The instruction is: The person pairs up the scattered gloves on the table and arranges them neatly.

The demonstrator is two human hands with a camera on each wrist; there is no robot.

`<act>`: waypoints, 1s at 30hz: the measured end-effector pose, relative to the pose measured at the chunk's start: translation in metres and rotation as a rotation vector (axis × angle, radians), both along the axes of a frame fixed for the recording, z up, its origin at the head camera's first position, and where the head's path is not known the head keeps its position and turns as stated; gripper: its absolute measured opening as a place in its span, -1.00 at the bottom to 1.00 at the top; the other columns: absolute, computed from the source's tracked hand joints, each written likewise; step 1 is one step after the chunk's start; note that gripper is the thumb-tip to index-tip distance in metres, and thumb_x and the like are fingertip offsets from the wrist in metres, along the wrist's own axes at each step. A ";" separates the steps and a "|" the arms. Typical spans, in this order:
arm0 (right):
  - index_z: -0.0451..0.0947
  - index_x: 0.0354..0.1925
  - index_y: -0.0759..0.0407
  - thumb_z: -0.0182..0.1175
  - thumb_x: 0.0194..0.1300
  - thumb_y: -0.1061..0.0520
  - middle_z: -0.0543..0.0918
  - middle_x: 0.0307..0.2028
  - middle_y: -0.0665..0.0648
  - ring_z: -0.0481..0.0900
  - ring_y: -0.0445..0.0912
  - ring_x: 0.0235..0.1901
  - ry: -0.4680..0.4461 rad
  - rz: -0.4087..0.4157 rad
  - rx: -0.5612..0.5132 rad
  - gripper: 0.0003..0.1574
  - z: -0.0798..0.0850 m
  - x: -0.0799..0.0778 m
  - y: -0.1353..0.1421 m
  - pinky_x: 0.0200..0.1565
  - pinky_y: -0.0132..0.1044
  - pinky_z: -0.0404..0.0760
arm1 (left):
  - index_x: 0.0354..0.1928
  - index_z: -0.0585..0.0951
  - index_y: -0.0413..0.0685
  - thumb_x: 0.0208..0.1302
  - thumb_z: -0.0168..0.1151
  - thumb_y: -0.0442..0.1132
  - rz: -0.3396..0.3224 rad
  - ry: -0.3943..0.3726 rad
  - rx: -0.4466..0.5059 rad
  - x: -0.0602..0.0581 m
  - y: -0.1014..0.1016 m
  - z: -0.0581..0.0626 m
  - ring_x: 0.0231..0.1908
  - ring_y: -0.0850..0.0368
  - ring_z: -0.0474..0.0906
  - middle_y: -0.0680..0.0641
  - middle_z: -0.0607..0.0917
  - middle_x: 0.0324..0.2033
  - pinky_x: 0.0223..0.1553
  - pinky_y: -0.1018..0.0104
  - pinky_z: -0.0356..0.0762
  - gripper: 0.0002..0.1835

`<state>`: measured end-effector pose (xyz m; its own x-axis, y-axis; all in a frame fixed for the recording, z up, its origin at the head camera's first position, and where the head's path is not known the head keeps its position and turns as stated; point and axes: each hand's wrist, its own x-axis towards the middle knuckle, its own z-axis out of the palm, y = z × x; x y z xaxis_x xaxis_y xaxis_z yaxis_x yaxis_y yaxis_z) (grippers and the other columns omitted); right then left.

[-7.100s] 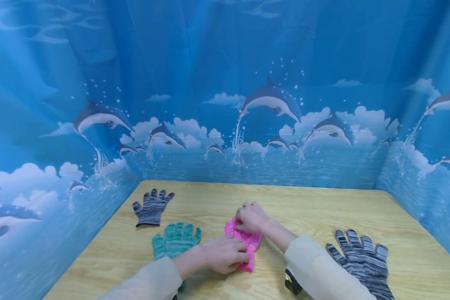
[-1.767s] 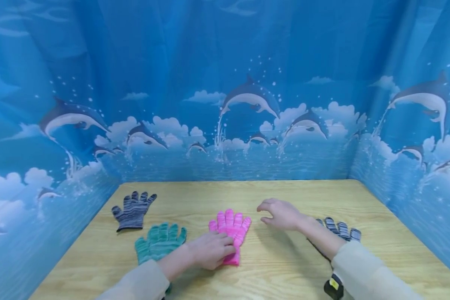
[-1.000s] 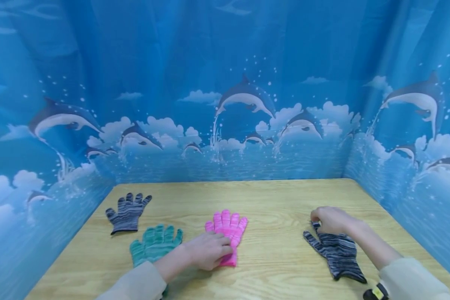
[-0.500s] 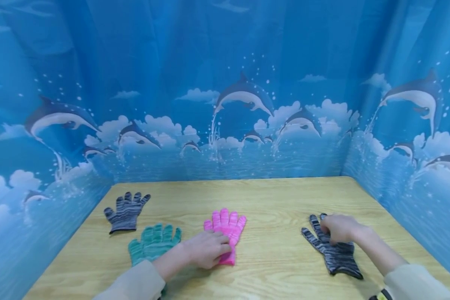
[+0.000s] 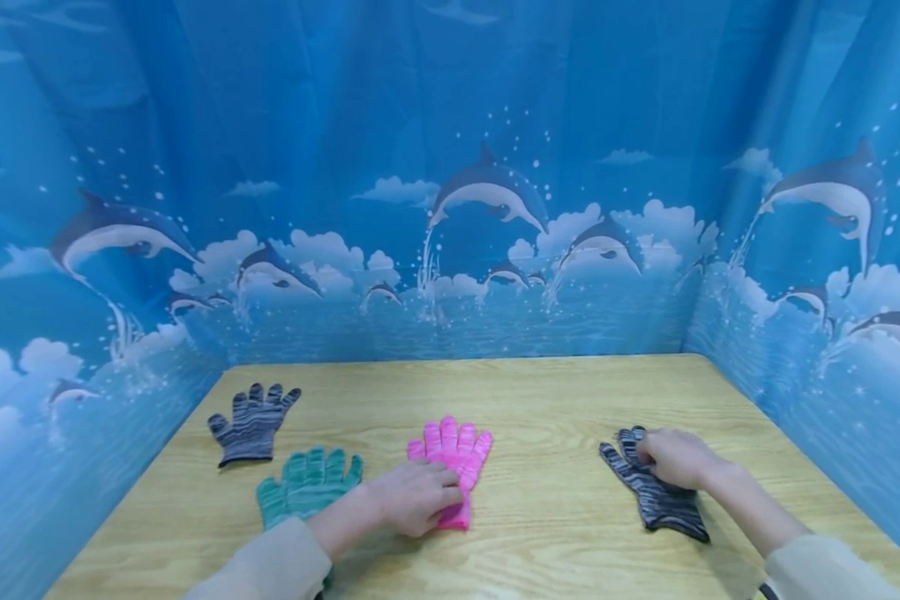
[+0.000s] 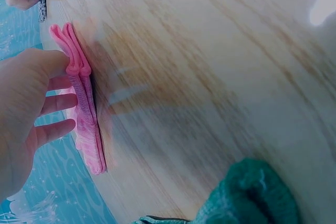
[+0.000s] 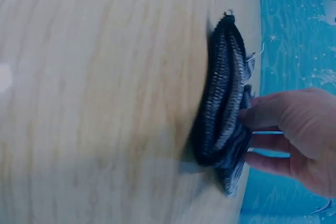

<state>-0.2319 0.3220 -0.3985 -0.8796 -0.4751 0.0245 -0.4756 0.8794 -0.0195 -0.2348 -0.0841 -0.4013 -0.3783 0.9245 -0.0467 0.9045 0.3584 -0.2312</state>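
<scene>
Grey glove (image 5: 251, 429) is laid at far left of table (image 5: 540, 500); green glove (image 5: 303, 492), nearer, is partly covered by left arm (image 5: 348, 523). Pink glove (image 5: 456, 460), mid-table, is touched by left hand (image 5: 414, 498), fingers apart. Black glove (image 5: 663, 504), right, is touched by right hand (image 5: 677, 458); whether pinched cannot be told.

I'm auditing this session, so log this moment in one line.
left hand: touching pink glove | right hand: touching right striped glove | green glove: partly hidden by left arm | left striped glove: untouched
</scene>
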 end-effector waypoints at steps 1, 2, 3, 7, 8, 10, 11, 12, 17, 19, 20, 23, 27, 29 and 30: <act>0.42 -0.64 0.02 0.21 -0.01 0.38 0.34 -0.62 -0.12 0.23 -0.22 -0.60 0.010 0.012 -0.005 -0.70 0.000 -0.001 0.001 -0.55 -0.29 0.26 | -0.17 0.55 0.19 0.12 0.26 -0.13 0.003 -0.005 -0.002 0.000 0.000 0.000 -0.32 0.34 0.39 0.21 0.46 -0.37 -0.28 0.48 0.39 -0.80; 0.46 -0.62 0.02 0.22 0.00 0.37 0.39 -0.60 -0.12 0.29 -0.23 -0.59 0.012 0.017 -0.014 -0.72 0.000 -0.001 0.002 -0.54 -0.28 0.32 | -0.17 0.55 0.19 0.12 0.26 -0.13 0.005 -0.008 -0.005 0.000 0.000 0.000 -0.32 0.34 0.39 0.21 0.47 -0.37 -0.27 0.48 0.40 -0.79; 0.49 -0.61 0.02 0.22 0.01 0.36 0.43 -0.59 -0.12 0.34 -0.22 -0.58 0.007 0.020 -0.025 -0.74 0.000 -0.002 0.003 -0.53 -0.27 0.36 | -0.17 0.55 0.19 0.12 0.26 -0.13 0.005 -0.010 -0.005 0.001 0.000 0.000 -0.31 0.34 0.40 0.21 0.47 -0.37 -0.27 0.48 0.40 -0.79; 0.63 -0.47 0.08 0.24 0.03 0.37 0.58 -0.48 -0.03 0.55 -0.11 -0.46 -0.020 0.038 -0.079 -0.81 0.005 -0.003 0.008 -0.44 -0.19 0.53 | -0.18 0.55 0.20 0.12 0.26 -0.13 0.005 -0.004 -0.003 0.000 0.000 0.000 -0.32 0.34 0.39 0.21 0.46 -0.37 -0.29 0.49 0.39 -0.80; 0.64 -0.46 0.09 0.24 0.03 0.37 0.59 -0.46 -0.02 0.56 -0.09 -0.44 -0.020 0.039 -0.091 -0.81 0.007 -0.003 0.008 -0.42 -0.19 0.54 | -0.19 0.55 0.20 0.12 0.26 -0.13 0.004 -0.002 -0.003 0.000 0.000 0.000 -0.33 0.34 0.39 0.21 0.46 -0.38 -0.30 0.49 0.38 -0.81; 0.65 -0.42 0.13 0.24 0.04 0.37 0.61 -0.44 0.00 0.58 -0.05 -0.42 -0.009 0.051 -0.116 -0.82 0.011 -0.003 0.010 -0.39 -0.18 0.56 | -0.20 0.55 0.20 0.12 0.26 -0.13 0.001 0.004 -0.001 0.000 0.000 0.000 -0.34 0.34 0.39 0.21 0.45 -0.39 -0.32 0.50 0.37 -0.82; 0.66 -0.39 0.15 0.25 0.03 0.37 0.62 -0.42 0.01 0.59 -0.03 -0.40 0.007 0.058 -0.124 -0.83 0.013 -0.003 0.010 -0.37 -0.17 0.57 | -0.21 0.55 0.20 0.12 0.26 -0.13 0.000 0.006 -0.001 0.000 0.000 0.000 -0.34 0.34 0.38 0.21 0.45 -0.39 -0.32 0.50 0.37 -0.82; 0.66 -0.39 0.16 0.25 0.04 0.37 0.62 -0.43 0.00 0.59 -0.04 -0.40 0.020 0.059 -0.135 -0.83 0.016 -0.003 0.010 -0.37 -0.18 0.57 | -0.21 0.55 0.20 0.12 0.26 -0.13 -0.001 0.008 -0.001 0.000 0.000 0.000 -0.35 0.34 0.38 0.21 0.45 -0.40 -0.33 0.51 0.36 -0.82; 0.67 -0.38 0.16 0.28 0.03 0.35 0.60 -0.43 -0.04 0.58 -0.08 -0.42 0.098 0.090 -0.175 -0.85 0.027 -0.003 0.006 -0.37 -0.23 0.56 | -0.22 0.55 0.19 0.11 0.27 -0.13 -0.007 0.015 0.001 0.000 -0.001 0.000 -0.36 0.34 0.38 0.21 0.45 -0.40 -0.36 0.51 0.34 -0.82; 0.66 -0.38 0.16 0.29 0.03 0.35 0.59 -0.43 -0.04 0.58 -0.09 -0.42 0.124 0.106 -0.193 -0.85 0.032 -0.004 0.003 -0.38 -0.25 0.56 | -0.22 0.55 0.19 0.11 0.27 -0.13 -0.009 0.019 0.002 0.000 -0.001 0.000 -0.36 0.34 0.37 0.21 0.45 -0.41 -0.37 0.52 0.34 -0.82; 0.66 -0.38 0.15 0.29 0.03 0.36 0.59 -0.43 -0.05 0.58 -0.10 -0.41 0.137 0.112 -0.201 -0.84 0.034 -0.003 0.001 -0.38 -0.25 0.56 | -0.22 0.55 0.19 0.10 0.27 -0.13 -0.011 0.021 0.003 0.000 -0.001 0.000 -0.36 0.34 0.37 0.21 0.44 -0.41 -0.37 0.52 0.33 -0.82; 0.66 -0.36 0.16 0.29 0.03 0.36 0.59 -0.42 -0.06 0.58 -0.12 -0.41 0.159 0.128 -0.221 -0.83 0.040 -0.002 -0.005 -0.37 -0.26 0.56 | -0.22 0.55 0.19 0.09 0.28 -0.13 -0.017 0.025 0.006 0.000 -0.001 -0.001 -0.37 0.35 0.37 0.21 0.44 -0.41 -0.38 0.52 0.33 -0.81; 0.66 -0.34 0.14 0.29 0.04 0.35 0.59 -0.40 -0.07 0.58 -0.14 -0.40 0.177 0.150 -0.224 -0.82 0.046 -0.001 -0.016 -0.37 -0.27 0.56 | -0.22 0.55 0.19 0.10 0.27 -0.13 -0.022 0.033 0.010 0.000 -0.001 -0.002 -0.36 0.34 0.37 0.21 0.44 -0.41 -0.37 0.52 0.34 -0.81; 0.66 -0.34 0.13 0.29 0.04 0.34 0.59 -0.40 -0.07 0.57 -0.15 -0.40 0.185 0.165 -0.228 -0.82 0.048 0.000 -0.021 -0.37 -0.27 0.55 | -0.21 0.55 0.19 0.10 0.27 -0.13 -0.023 0.035 0.010 0.000 -0.001 -0.002 -0.36 0.34 0.37 0.21 0.44 -0.40 -0.35 0.51 0.35 -0.81; 0.66 -0.33 0.13 0.29 0.05 0.34 0.59 -0.40 -0.08 0.57 -0.16 -0.40 0.191 0.169 -0.230 -0.82 0.048 0.000 -0.024 -0.38 -0.28 0.55 | -0.21 0.55 0.19 0.10 0.27 -0.13 -0.024 0.038 0.010 0.000 -0.001 -0.003 -0.35 0.34 0.38 0.21 0.44 -0.40 -0.35 0.51 0.35 -0.81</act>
<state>-0.2320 0.2979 -0.3506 -0.7578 -0.5768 0.3051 -0.6286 0.7706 -0.1046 -0.2352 -0.0853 -0.4039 -0.3573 0.9337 -0.0234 0.9036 0.3392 -0.2616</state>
